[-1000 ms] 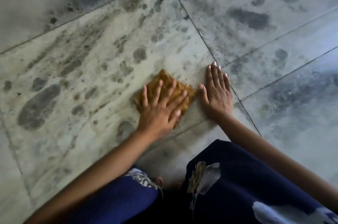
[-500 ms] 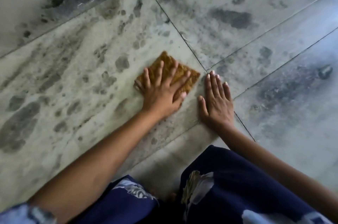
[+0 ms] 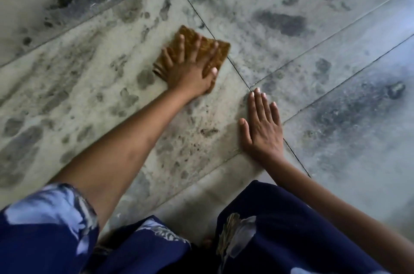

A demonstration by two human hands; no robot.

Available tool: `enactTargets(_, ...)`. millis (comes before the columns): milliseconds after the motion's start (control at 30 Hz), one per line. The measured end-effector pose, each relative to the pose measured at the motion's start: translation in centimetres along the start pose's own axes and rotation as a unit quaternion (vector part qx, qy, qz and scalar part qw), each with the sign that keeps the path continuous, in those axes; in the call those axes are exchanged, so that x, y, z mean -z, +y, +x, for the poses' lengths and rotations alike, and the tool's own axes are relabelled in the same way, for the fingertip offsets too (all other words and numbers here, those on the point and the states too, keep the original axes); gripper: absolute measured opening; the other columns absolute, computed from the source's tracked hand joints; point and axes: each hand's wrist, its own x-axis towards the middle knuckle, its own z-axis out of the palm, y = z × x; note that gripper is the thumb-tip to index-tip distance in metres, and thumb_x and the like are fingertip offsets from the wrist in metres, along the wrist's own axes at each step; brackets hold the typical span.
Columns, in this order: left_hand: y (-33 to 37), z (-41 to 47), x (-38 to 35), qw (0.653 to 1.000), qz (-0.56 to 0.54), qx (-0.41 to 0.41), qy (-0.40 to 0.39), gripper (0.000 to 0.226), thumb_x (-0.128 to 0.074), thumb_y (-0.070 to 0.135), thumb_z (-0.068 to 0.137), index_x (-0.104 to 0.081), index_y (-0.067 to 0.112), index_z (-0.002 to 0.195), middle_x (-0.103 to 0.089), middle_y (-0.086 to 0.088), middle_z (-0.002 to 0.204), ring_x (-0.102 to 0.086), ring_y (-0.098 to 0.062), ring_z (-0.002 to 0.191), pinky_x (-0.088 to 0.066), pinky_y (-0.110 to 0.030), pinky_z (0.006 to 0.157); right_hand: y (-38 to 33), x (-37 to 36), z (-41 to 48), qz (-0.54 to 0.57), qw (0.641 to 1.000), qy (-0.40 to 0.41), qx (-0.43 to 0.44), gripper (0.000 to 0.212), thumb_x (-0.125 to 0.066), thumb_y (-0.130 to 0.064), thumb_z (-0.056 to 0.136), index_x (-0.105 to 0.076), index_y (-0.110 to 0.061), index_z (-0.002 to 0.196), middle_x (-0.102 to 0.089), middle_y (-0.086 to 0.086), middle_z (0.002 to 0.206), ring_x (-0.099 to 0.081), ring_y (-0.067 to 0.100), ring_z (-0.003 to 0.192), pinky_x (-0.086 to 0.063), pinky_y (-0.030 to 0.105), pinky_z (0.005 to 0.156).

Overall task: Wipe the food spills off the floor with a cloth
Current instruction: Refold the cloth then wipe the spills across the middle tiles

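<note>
A folded brown-orange cloth [image 3: 220, 51] lies flat on the pale tiled floor [image 3: 291, 54], just left of a grout line. My left hand [image 3: 190, 67] presses down on it with fingers spread, covering most of it. Resting flat on the floor nearer to me and to the right, my right hand [image 3: 263, 128] has its fingers together and holds nothing. Small dark specks and a smear [image 3: 208, 131] sit on the tile between my two arms. The floor shows many dark damp-looking blotches [image 3: 282, 22].
My knees in dark blue patterned fabric [image 3: 280, 233] fill the bottom of the view, close to the floor. Grout lines [image 3: 331, 34] cross the tiles diagonally. A small dark lump [image 3: 396, 89] lies on the floor at the far right.
My left hand has pushed the cloth away from me, up along the tile toward the grout line. My right hand has stayed planted on the floor.
</note>
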Motion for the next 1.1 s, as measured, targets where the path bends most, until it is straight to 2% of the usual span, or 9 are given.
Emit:
enactTargets(133,1.0,-9.1,-2.8,0.989,0.035,-0.146,0.018,0.061,-0.031,0.058,0.087,-0.012,0.048,0.144,-0.003,0.004,0.159,-0.003,-0.035,0.145,0.001,-0.067,0.108,0.0,0.0,0.1,0.010,1.000,0.008,-0.005,0.068,-0.014,-0.043,0.091,-0.010,-0.007,0.149,-0.007,0.009,0.157,0.002,0.014,0.144,0.004,0.032,0.118)
enactTargets(233,-3.7,-15.9,-3.8,0.985,0.041,-0.166,0.001,0.060,-0.029,0.058,0.089,-0.012,0.046,0.145,-0.006,0.004,0.158,-0.006,-0.037,0.143,-0.001,-0.067,0.108,0.0,0.0,0.1,0.005,1.000,0.004,-0.002,0.068,-0.013,-0.043,0.091,-0.008,-0.007,0.149,-0.002,0.008,0.157,0.002,0.014,0.144,0.004,0.033,0.118)
enactTargets(367,-12.3,-14.4,-1.5,0.999,0.030,0.029,0.006,0.061,-0.023,0.062,0.087,-0.026,0.041,0.144,-0.010,0.002,0.158,-0.006,-0.036,0.144,-0.004,-0.066,0.109,-0.1,-0.1,0.0,-0.002,1.000,0.001,-0.005,0.069,-0.014,-0.045,0.091,-0.004,-0.009,0.149,0.005,0.004,0.155,0.005,0.014,0.144,0.006,0.033,0.118)
enactTargets(467,-13.8,-7.7,0.5,0.988,0.004,0.155,-0.007,0.058,-0.026,0.060,0.092,-0.013,0.043,0.147,0.007,0.010,0.158,0.012,-0.027,0.144,0.002,-0.061,0.112,0.0,-0.2,0.0,-0.011,1.000,-0.004,-0.005,0.070,-0.013,-0.047,0.091,0.000,-0.010,0.149,0.008,0.003,0.155,0.006,0.015,0.144,0.008,0.032,0.117)
enactTargets(533,-11.7,-4.4,1.1,0.985,-0.001,0.174,-0.014,0.058,-0.026,0.058,0.093,-0.007,0.044,0.146,0.012,0.011,0.158,0.018,-0.028,0.143,0.005,-0.061,0.111,-0.1,-0.2,-0.1,-0.015,1.000,-0.007,-0.003,0.071,-0.010,-0.049,0.090,0.003,-0.011,0.148,0.009,0.003,0.155,0.007,0.016,0.145,0.010,0.031,0.117)
enactTargets(700,-4.9,-9.0,-1.6,1.000,0.029,0.003,-0.010,0.061,-0.027,0.060,0.090,0.002,0.050,0.143,0.009,0.007,0.158,0.012,-0.034,0.144,0.007,-0.065,0.109,-0.4,0.1,0.8,-0.025,0.999,-0.014,0.025,0.072,-0.006,-0.051,0.089,0.001,-0.009,0.148,0.004,0.008,0.157,0.007,0.016,0.144,0.012,0.028,0.115)
enactTargets(800,-4.9,-17.3,-3.9,0.997,0.031,-0.067,0.025,0.062,-0.035,0.058,0.088,-0.012,0.048,0.144,-0.006,0.004,0.159,-0.002,-0.035,0.145,-0.002,-0.066,0.109,-2.7,-0.1,2.4,-0.020,0.998,-0.016,0.062,0.073,-0.005,-0.051,0.089,0.000,-0.009,0.148,0.003,0.009,0.157,0.009,0.013,0.143,0.013,0.026,0.115)
enactTargets(933,-10.9,-24.7,-4.9,0.998,0.047,0.004,0.037,0.059,-0.027,0.060,0.090,-0.013,0.045,0.146,-0.013,0.001,0.157,-0.007,-0.034,0.144,-0.010,-0.066,0.108,-6.2,-1.4,3.7,-0.007,0.994,-0.023,0.103,0.073,-0.004,-0.051,0.088,-0.001,-0.010,0.148,0.003,0.008,0.158,0.009,0.011,0.142,0.014,0.026,0.114)
enactTargets(1100,-19.8,-21.3,-2.0,0.970,-0.002,0.242,0.011,0.068,-0.020,0.067,0.085,-0.021,0.038,0.146,0.000,0.004,0.159,0.004,-0.032,0.145,-0.003,-0.063,0.110,-7.5,-2.1,4.2,-0.026,0.991,-0.022,0.127,0.074,-0.006,-0.051,0.088,-0.001,-0.010,0.148,0.000,0.008,0.158,0.008,0.012,0.142,0.011,0.028,0.115)
